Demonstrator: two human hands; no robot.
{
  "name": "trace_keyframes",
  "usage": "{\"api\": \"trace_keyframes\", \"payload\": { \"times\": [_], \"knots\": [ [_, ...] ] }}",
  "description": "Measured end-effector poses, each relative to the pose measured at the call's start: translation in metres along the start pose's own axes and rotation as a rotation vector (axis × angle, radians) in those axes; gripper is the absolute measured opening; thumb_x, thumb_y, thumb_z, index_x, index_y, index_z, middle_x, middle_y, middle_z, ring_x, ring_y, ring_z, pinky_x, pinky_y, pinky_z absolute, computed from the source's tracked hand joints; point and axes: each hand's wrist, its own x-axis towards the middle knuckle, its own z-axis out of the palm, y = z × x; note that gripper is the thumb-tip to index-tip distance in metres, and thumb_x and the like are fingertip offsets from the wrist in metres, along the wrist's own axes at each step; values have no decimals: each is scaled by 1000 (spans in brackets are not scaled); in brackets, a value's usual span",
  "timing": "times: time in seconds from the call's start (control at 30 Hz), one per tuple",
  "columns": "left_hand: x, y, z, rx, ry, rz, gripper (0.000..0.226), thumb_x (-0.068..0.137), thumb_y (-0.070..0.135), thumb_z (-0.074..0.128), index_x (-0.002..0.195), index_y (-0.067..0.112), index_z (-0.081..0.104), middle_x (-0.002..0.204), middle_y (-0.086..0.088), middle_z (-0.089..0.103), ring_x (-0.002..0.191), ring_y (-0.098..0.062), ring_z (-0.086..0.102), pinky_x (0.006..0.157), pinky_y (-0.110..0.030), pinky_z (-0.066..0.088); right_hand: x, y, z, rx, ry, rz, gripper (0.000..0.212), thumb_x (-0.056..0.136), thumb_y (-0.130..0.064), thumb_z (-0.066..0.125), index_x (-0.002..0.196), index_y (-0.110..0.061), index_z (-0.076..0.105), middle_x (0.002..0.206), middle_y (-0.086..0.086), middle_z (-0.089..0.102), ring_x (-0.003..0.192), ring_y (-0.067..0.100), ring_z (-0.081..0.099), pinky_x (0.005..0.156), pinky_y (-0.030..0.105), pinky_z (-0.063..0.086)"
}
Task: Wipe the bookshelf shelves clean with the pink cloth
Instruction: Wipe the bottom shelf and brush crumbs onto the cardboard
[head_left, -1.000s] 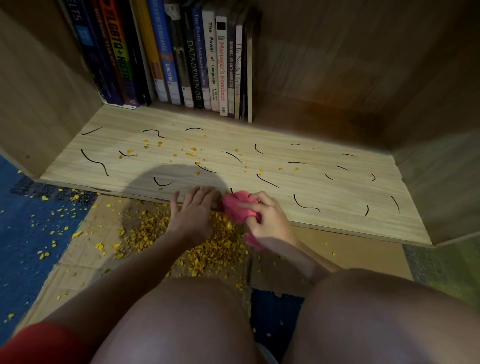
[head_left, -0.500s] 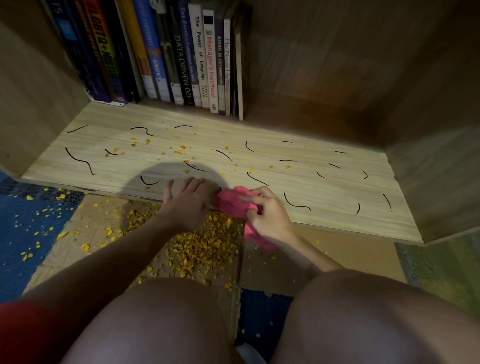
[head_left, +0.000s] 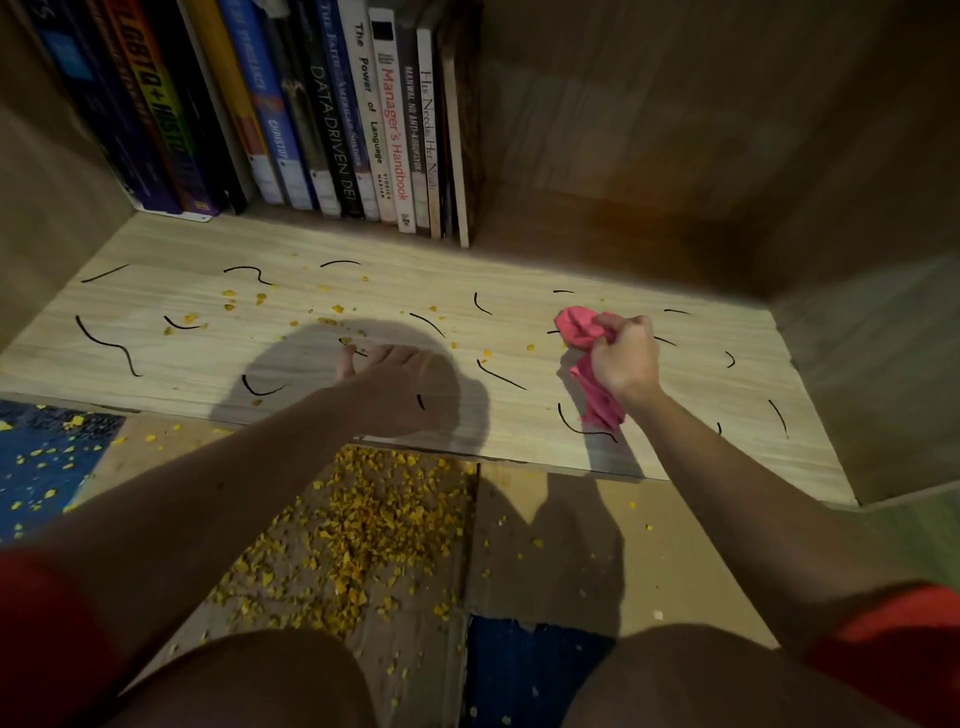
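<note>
The pale wooden shelf board (head_left: 519, 270) carries black squiggly marks and scattered yellow crumbs (head_left: 332, 312), mostly on its left half. My right hand (head_left: 626, 361) is shut on the bunched pink cloth (head_left: 584, 338), held over the right part of the board, with a tail of cloth hanging down toward the front edge. My left hand (head_left: 395, 384) rests on the board near the front middle, in shadow, holding nothing, fingers pointing inward.
A row of upright books (head_left: 291, 114) stands at the back left of the shelf. Wooden side walls close in left and right. Below the front edge, a pile of yellow crumbs (head_left: 363, 530) lies on brown cardboard over blue carpet. My knees fill the bottom.
My right hand has carried the pink cloth from the front middle edge to the right part of the board. My left hand has slid a little further onto the shelf. The camera moved closer.
</note>
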Motion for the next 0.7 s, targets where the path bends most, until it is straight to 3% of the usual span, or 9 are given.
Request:
{"api": "trace_keyframes", "payload": {
  "times": [0.17, 0.5, 0.7],
  "knots": [
    [-1, 0, 10, -55, 27, -42, 77, 90, 52, 44, 150, 19, 7, 155, 1, 12, 143, -18, 6, 114, -52, -3, -14, -27, 24, 8, -120, -109, 35, 91, -7, 46, 124, -10, 60, 126, 15, 46, 119, 34, 46, 109, 35, 30],
    [-33, -21, 30, -183, 258, -131, 55, 95, 27, 38, 147, 19, 20, 151, 2, 24, 142, -14, 14, 114, -51, -5, -112, -56, 57, 150, -445, -458, 39, 84, 0, 51, 120, -7, 63, 121, 12, 50, 116, 27, 45, 103, 25, 30],
    [-58, -34, 55, -131, 316, -127, 56, 95, 26, 38, 147, 23, 19, 153, 8, 18, 143, -10, 9, 113, -50, -10, -151, -52, 58, 250, -473, -517, 48, 71, -25, 42, 105, -9, 72, 108, 8, 58, 101, 19, 52, 89, 23, 37]
  ]
}}
